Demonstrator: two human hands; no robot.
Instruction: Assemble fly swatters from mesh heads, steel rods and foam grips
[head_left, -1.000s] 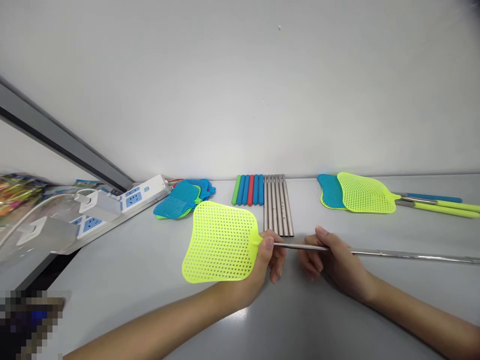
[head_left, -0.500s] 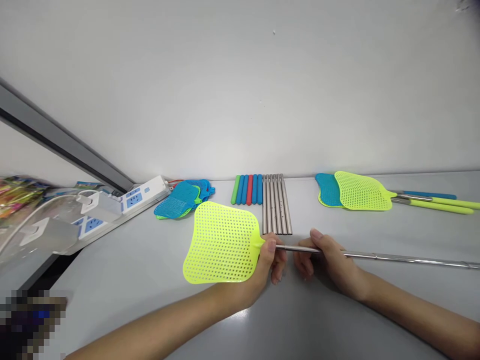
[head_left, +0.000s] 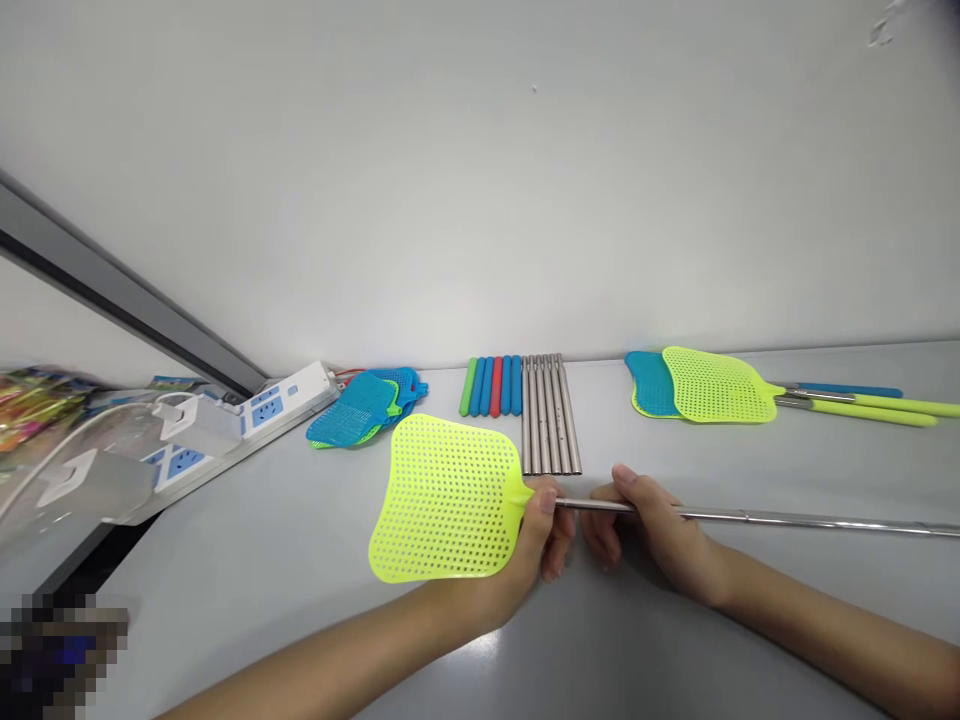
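Observation:
A yellow-green fly swatter [head_left: 450, 500] lies level across the front of the table, its mesh head to the left. My left hand [head_left: 534, 545] pinches its neck, where the plastic head meets the metal rod. Farther right, my right hand [head_left: 660, 530] has its thumb and fingers around the long telescopic rod [head_left: 795, 520], which runs out of view at the right edge. Just beyond my left hand lies a row of metal tubes [head_left: 551, 420], beside several foam-like grips [head_left: 491, 387] in green, blue and red.
Loose blue and green swatter heads [head_left: 352, 410] are piled at the back left, near a white power strip [head_left: 300, 390] with plugged-in chargers. Fly swatters with handles [head_left: 720, 385] lie at the back right. A wall [head_left: 480, 200] closes off the table's far side.
The view has shifted slightly, so everything sits a little lower in the picture. Both hands keep the same hold on the fly swatter.

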